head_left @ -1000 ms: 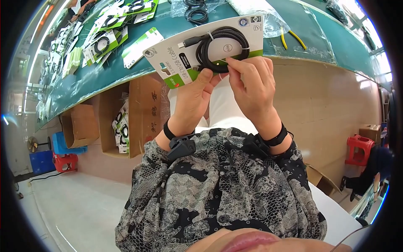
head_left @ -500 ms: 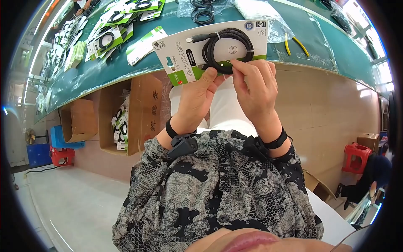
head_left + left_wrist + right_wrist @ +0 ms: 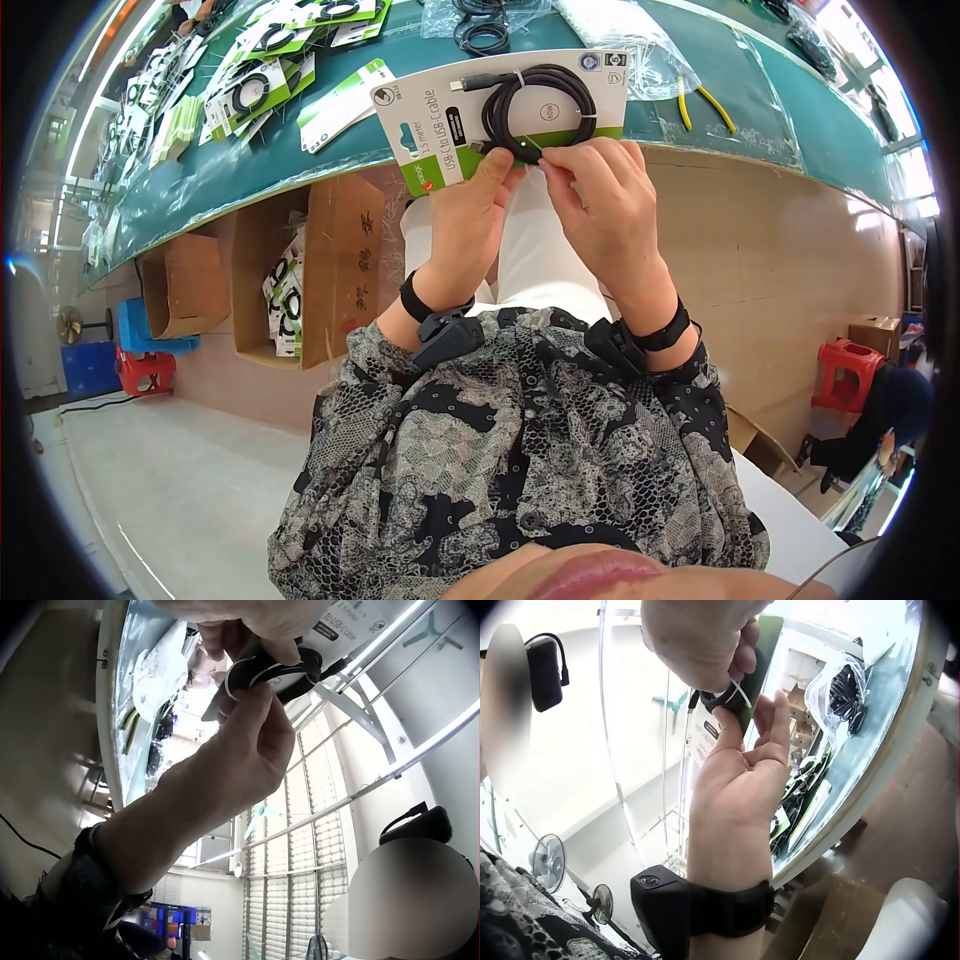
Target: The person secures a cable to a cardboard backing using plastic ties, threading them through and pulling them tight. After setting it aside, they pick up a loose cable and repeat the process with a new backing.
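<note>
A white-and-green retail card (image 3: 440, 115), printed "USB-C to USB-C Cable", is held up over the lap in the head view. Against its front lies a coiled black USB-C cable (image 3: 494, 112), with pale ties around the coil. My left hand (image 3: 468, 225) grips the card's lower edge, its thumb on the front by the coil and its other fingers behind. At the coil's bottom, my right hand (image 3: 612, 205) pinches a thin white cable tie (image 3: 740, 694) between thumb and forefinger, close beside the left thumb.
Carded cables (image 3: 250, 92) pile up on the green table (image 3: 770, 100) at left, near a stack of cards (image 3: 340, 110). Behind the held card are loose black cables (image 3: 482, 38), a clear plastic bag (image 3: 640, 45) and yellow-handled pliers (image 3: 708, 105). A cardboard box (image 3: 340, 270) with carded cables stands below.
My right fingertips have shifted left along the coil's bottom, closer to my left thumb. The card has turned a little in my left hand, which still grips it.
</note>
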Motion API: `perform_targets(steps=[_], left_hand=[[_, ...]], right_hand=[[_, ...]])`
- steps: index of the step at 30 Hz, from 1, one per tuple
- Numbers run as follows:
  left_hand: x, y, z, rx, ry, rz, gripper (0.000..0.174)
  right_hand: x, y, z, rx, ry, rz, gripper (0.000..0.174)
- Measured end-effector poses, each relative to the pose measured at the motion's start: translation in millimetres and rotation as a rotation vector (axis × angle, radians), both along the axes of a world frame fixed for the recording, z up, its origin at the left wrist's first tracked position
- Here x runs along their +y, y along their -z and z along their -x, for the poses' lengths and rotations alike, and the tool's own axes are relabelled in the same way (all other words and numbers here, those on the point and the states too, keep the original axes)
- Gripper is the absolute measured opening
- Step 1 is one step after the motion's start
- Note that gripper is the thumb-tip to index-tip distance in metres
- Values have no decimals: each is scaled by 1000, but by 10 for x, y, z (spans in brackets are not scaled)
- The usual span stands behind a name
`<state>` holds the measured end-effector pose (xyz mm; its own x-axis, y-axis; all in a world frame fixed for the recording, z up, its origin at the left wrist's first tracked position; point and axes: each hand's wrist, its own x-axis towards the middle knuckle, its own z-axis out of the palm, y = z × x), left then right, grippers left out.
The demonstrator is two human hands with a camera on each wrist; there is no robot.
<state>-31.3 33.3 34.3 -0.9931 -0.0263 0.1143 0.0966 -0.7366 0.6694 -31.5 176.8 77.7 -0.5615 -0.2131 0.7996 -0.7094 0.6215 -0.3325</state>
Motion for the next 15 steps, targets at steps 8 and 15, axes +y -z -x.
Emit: perform_targets(steps=[8, 15], left_hand=[[19, 20, 11, 29, -64, 33, 33], [19, 5, 3, 59, -104, 97, 27]], right_hand=[[-33, -81, -69, 13, 79, -71, 19], [-49, -98, -79, -15, 87, -96, 17]])
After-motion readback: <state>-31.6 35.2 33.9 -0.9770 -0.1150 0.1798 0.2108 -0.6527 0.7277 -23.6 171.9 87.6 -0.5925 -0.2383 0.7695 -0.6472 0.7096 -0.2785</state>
